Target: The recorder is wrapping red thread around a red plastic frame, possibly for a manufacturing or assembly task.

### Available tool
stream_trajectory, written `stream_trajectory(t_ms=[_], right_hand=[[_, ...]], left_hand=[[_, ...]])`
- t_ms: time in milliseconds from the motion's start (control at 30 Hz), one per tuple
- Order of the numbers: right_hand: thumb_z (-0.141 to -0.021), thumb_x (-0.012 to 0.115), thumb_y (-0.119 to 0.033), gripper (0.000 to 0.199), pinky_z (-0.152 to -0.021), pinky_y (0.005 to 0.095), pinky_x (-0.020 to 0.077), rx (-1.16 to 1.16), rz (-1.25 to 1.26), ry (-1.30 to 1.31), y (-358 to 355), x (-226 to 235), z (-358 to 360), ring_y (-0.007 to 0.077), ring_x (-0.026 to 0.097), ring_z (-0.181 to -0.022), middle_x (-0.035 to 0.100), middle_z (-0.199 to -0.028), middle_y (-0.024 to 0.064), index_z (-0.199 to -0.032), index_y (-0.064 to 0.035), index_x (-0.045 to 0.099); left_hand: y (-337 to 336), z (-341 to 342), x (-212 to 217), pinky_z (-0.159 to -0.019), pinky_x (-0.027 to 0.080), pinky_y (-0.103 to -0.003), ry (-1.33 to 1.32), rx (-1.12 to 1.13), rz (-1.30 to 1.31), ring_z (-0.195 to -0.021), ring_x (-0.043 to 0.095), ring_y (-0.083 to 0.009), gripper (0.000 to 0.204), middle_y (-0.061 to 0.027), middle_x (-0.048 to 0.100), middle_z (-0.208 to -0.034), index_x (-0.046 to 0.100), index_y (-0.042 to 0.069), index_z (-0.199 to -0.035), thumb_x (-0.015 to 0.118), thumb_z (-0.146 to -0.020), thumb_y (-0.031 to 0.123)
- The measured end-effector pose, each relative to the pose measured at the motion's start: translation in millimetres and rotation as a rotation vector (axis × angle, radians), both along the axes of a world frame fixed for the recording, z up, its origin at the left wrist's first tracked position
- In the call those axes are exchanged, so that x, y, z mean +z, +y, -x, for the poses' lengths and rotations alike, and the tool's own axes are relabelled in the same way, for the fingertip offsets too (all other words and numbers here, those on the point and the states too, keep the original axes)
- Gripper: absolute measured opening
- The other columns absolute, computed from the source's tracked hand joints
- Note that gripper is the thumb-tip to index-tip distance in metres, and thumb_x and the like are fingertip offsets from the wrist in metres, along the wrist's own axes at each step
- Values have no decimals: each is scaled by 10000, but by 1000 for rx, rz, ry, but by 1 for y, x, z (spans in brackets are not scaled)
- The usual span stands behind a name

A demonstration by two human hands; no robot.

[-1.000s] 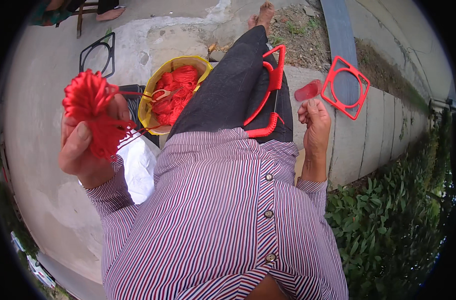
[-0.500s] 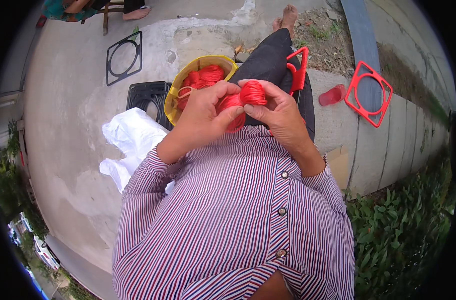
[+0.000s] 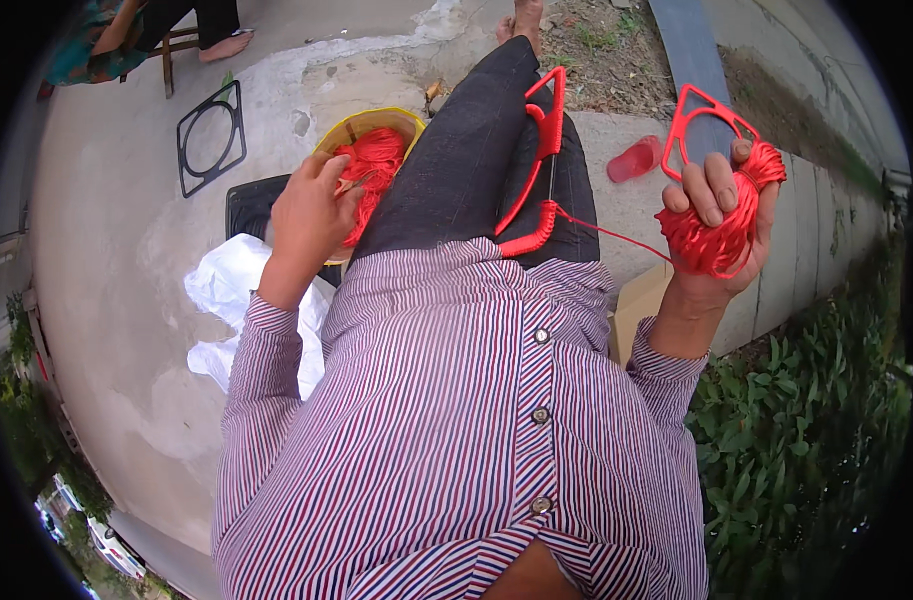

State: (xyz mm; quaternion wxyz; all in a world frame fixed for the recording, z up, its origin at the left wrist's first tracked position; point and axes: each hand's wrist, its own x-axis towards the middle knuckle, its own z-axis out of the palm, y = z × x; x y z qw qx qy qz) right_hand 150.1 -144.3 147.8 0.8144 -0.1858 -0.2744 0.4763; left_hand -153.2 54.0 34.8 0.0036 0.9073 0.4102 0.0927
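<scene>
On a pale concrete ledge outdoors, a seated person in a striped shirt is working with red cord. The right hand [image 3: 714,215] is closing its fingers around a thick bundle of glossy red cord [image 3: 721,235], holding it raised out to the side. A single taut strand [image 3: 611,232] is running from the bundle to a red plastic frame [image 3: 538,160] lying across the dark-trousered lap. The left hand [image 3: 306,215] is reaching into a round yellow basket [image 3: 376,122] of loose red cord [image 3: 371,165] — its grip there cannot be made out. Keeping that strand lightly tensioned would probably help the winding stay neat. A crumpled white plastic bag [image 3: 226,290] is lying beside the basket.
</scene>
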Motion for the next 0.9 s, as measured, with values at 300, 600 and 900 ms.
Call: stream_trajectory(t_ms=[300, 600, 900], right_hand=[[-916, 539, -186, 319, -535, 275, 372, 45, 62, -1, -7, -13, 5, 104, 388, -556, 446, -679, 26, -1154, 9, 456], [-890, 535, -122, 130, -540, 267, 340, -163, 89, 147, -44, -34, -35, 94, 372, -544, 436, -651, -6, -973, -30, 497], [-835, 674, -83, 245, -596, 218, 484, -234, 790, -354, -40, -58, -2, 83, 569, -637, 653, -957, 74, -1054, 5, 607]], left_hand=[[-66, -134, 37, -549, 391, -181, -633, -654, 1967, -606, 447, -45, 633, -65, 531, -1164, 316, 41, -1416, 629, -886, 188], [-63, -135, 25, -507, 344, -151, -535, -382, 2182, -581, 463, -12, 125, 13, 608, -750, 627, 25, -962, 620, -905, 136], [-54, -136, 25, -593, 424, -196, -516, -370, 1522, -654, 509, -27, 70, 34, 595, -725, 631, 1, -837, 638, -868, 63]])
